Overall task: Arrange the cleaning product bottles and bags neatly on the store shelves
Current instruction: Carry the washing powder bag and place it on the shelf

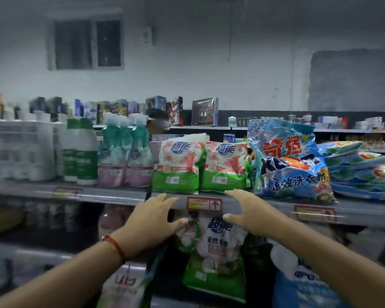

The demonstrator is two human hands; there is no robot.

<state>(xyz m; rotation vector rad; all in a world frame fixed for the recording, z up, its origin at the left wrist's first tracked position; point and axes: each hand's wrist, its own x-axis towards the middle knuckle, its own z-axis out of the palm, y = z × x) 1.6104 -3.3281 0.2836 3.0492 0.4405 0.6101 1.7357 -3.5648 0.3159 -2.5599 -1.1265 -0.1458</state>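
The grey shelf (120, 197) runs across the whole view, and everything here is placed against its front edge. Standing on it toward the left is a group of white and green bottles (80, 150), with two teal-and-pink bottles (126, 152) just to their right; all of these are blurred. Toward the right, a big blue detergent bag (287, 161) leans upright on the shelf, and beside it lies a flat stack of blue bags (362, 167). Between the bottles and the blue bag, two green-and-white floral bags (200, 165) stand side by side, touching, just behind the edge. Below the edge, on the lower level, another green-and-white bag (216, 256) stands upright. The left hand (152, 221) and right hand (251, 213) are both spread open with fingers extended, apart from each other, holding nothing, raised in front of the shelf edge just below the two floral bags. A red price label (203, 203) on the edge sits between the hands. A red cord bracelet (116, 246) circles the left wrist.
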